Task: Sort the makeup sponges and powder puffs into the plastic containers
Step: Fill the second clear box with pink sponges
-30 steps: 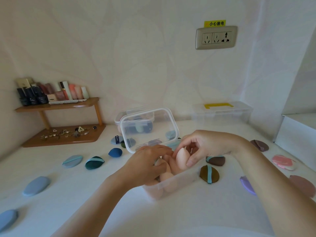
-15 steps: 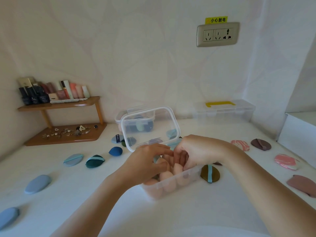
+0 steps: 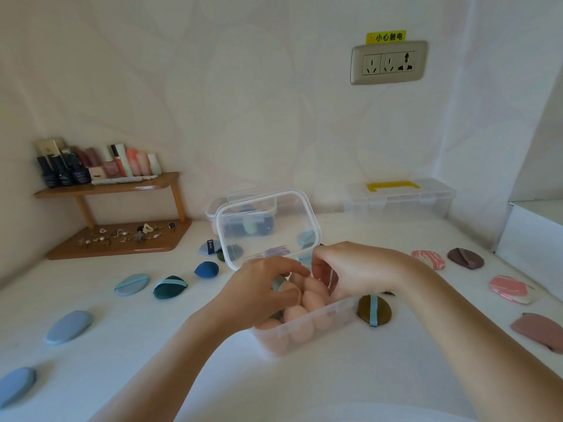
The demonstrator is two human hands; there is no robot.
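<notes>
A clear plastic container (image 3: 307, 335) sits at the centre of the white table, its lid (image 3: 268, 226) standing open behind it. Several peach egg-shaped sponges (image 3: 313, 298) fill it. My left hand (image 3: 259, 289) reaches in from the left, thumb and fingers curled round a peach sponge (image 3: 288, 289). My right hand (image 3: 350, 269) hovers over the container's right side, fingertips bent down onto the sponges and holding nothing. An olive puff (image 3: 374, 310) with a blue strap lies just right of the container.
Blue and teal puffs (image 3: 69, 325) (image 3: 169, 286) and a dark blue sponge (image 3: 206, 268) lie left; pink and brown puffs (image 3: 510, 289) (image 3: 465, 257) lie right. A second container (image 3: 243, 219) is behind the lid, with a yellow-handled box (image 3: 396, 196) and wooden shelf (image 3: 106, 190) at the wall.
My right hand carried a peach sponge down into the container and let it go; its fingers now rest on the pile. My left hand stayed inside the container.
</notes>
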